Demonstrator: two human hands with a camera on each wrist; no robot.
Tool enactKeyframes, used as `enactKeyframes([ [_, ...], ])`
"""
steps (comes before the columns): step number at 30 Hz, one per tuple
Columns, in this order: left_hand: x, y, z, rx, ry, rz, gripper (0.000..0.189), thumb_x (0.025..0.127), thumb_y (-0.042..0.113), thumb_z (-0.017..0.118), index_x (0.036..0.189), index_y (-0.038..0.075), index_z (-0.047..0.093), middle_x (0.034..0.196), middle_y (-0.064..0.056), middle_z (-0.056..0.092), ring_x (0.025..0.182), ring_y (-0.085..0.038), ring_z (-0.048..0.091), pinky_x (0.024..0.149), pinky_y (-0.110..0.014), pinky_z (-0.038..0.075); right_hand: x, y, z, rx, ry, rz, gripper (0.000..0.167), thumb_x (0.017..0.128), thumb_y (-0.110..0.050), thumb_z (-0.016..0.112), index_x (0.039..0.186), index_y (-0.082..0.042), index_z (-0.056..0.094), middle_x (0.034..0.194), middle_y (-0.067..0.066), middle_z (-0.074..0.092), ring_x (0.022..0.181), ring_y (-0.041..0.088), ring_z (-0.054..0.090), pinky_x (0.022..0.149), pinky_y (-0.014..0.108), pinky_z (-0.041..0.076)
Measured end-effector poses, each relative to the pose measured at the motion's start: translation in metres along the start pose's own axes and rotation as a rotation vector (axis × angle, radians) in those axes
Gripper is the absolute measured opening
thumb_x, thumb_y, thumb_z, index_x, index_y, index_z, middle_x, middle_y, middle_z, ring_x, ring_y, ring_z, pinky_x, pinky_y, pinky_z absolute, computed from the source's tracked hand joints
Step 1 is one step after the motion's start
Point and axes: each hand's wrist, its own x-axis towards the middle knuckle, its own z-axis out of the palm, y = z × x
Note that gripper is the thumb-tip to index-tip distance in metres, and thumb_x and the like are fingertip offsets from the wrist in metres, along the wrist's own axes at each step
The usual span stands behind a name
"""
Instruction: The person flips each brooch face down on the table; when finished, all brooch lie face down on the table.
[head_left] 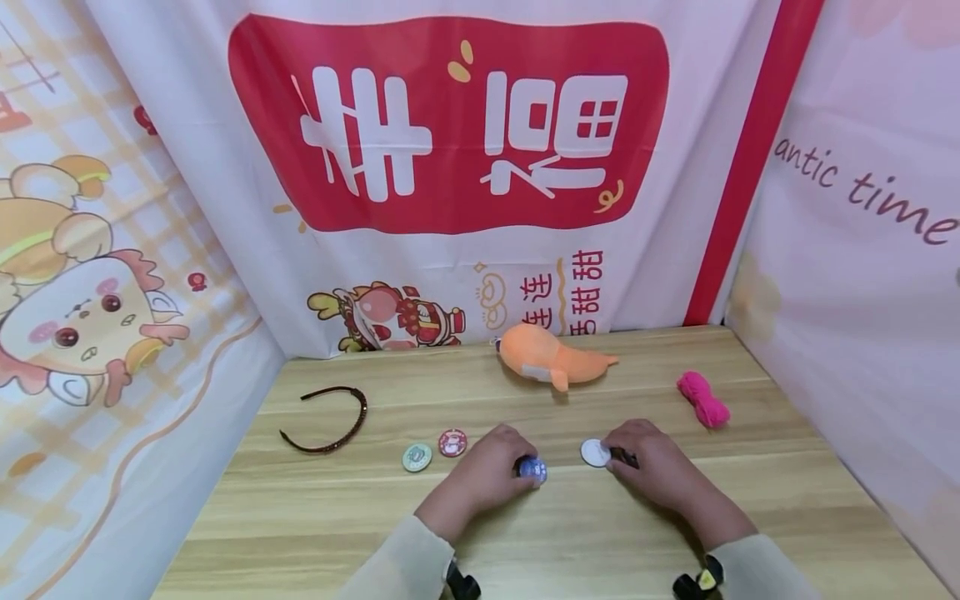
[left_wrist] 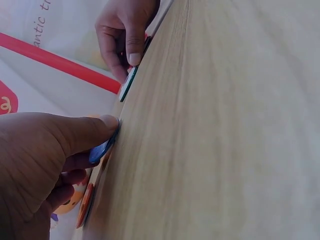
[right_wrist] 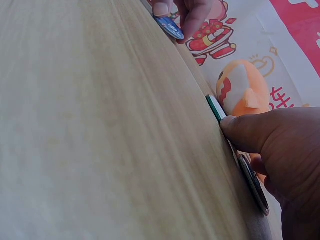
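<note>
In the head view my left hand (head_left: 491,468) pinches a flat blue patterned disc (head_left: 532,471) between thumb and fingers, low over the wooden table. From the left wrist view, this blue disc (left_wrist: 102,150) is tilted, with the thumb on its edge. My right hand (head_left: 651,462) pinches a white disc (head_left: 596,452) at its right side; a green edge shows on that disc (right_wrist: 216,107) in the right wrist view. A dark disc (right_wrist: 253,185) lies beneath the right hand's curled fingers. Left of my left hand lie a red disc (head_left: 452,442) and a pale green disc (head_left: 417,457).
An orange plush toy (head_left: 555,358) lies at the table's back, near the hanging cloth (head_left: 637,275). A brown headband (head_left: 363,412) is at the left, and a bundle of pink yarn (head_left: 702,400) at the right. Printed cloths also flank the table (head_left: 510,542).
</note>
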Motion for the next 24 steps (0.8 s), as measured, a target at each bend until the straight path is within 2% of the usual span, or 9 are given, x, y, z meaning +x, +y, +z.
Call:
enactKeyframes([
  [6, 0.000, -0.001, 0.002, 0.045, 0.019, 0.046, 0.034, 0.097, 0.038, 0.084, 0.124, 0.019, 0.080, 0.119, 0.008, 0.078, 0.119, -0.013, 0.065, 0.109, -0.032, 0.055, 0.000, 0.001, 0.000, -0.011, 0.000, -0.001, 0.030, 0.100, -0.026, 0.081, 0.128, -0.018, 0.079, 0.125, -0.003, 0.075, 0.127, 0.025, 0.063, 0.112, 0.056, 0.054],
  [12, 0.005, 0.002, 0.005, 0.029, 0.023, 0.044, 0.032, 0.098, 0.036, 0.083, 0.125, 0.019, 0.080, 0.120, 0.008, 0.079, 0.120, -0.013, 0.065, 0.110, -0.032, 0.054, 0.000, 0.002, 0.000, -0.021, -0.005, 0.007, 0.029, 0.100, -0.026, 0.081, 0.128, -0.019, 0.079, 0.124, -0.004, 0.075, 0.127, 0.025, 0.063, 0.112, 0.056, 0.054],
  [24, 0.026, 0.009, 0.015, 0.000, 0.022, 0.010, 0.030, 0.102, 0.041, 0.078, 0.124, 0.021, 0.081, 0.117, 0.010, 0.078, 0.116, -0.010, 0.065, 0.108, -0.031, 0.055, 0.000, 0.002, 0.001, -0.018, -0.003, 0.008, 0.029, 0.100, -0.026, 0.082, 0.128, -0.021, 0.079, 0.124, -0.005, 0.075, 0.127, 0.024, 0.063, 0.112, 0.056, 0.054],
])
